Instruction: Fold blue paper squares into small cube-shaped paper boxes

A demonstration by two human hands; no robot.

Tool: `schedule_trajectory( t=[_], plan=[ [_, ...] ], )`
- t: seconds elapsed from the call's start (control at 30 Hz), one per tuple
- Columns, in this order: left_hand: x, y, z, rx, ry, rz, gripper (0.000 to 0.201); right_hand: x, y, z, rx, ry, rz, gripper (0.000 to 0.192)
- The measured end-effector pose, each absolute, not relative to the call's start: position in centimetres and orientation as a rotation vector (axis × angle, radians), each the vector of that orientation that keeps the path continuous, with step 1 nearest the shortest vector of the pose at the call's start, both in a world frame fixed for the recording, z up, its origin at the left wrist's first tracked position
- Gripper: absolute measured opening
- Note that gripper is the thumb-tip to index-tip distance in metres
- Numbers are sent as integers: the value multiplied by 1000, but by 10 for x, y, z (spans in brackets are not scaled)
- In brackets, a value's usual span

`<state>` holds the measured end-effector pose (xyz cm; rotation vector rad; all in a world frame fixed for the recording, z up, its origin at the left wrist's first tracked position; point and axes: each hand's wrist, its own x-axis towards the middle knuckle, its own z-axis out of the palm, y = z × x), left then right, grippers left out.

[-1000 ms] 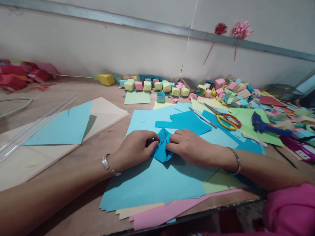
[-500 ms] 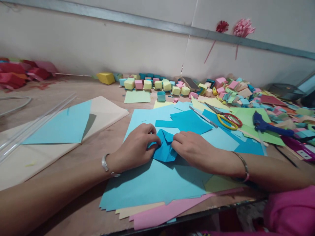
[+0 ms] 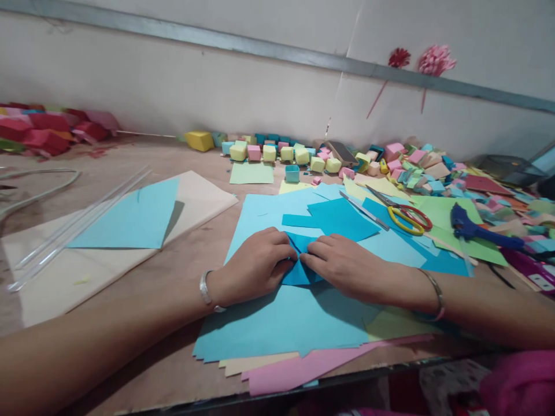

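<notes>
A small blue folded paper piece point(image 3: 299, 268) lies on a stack of large blue paper sheets point(image 3: 286, 318), pinched between both hands. Left hand point(image 3: 255, 266) presses at nine o'clock, right hand point(image 3: 342, 266) at three. Yellow-handled scissors point(image 3: 405, 216) lie at two o'clock.

Hands perhaps half cover folded paper point(image 3: 299, 271).
</notes>
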<state>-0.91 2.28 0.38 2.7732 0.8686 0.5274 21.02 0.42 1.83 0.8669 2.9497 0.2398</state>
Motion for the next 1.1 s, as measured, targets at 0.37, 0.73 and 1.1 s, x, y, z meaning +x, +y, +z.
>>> schedule_trajectory(
  t=[0.37, 0.73, 1.1],
  plan=[
    [-9, 18, 10, 2780, 810, 403, 23, 219, 0, -9, 899, 3173, 348, 31],
    [-9, 24, 5, 2807, 726, 480, 33, 220, -1, -15, 1081, 3506, -211, 23],
    [-9, 29, 1, 2635, 875, 502, 26, 219, 5, -13, 1372, 3355, -617, 19]
  ],
)
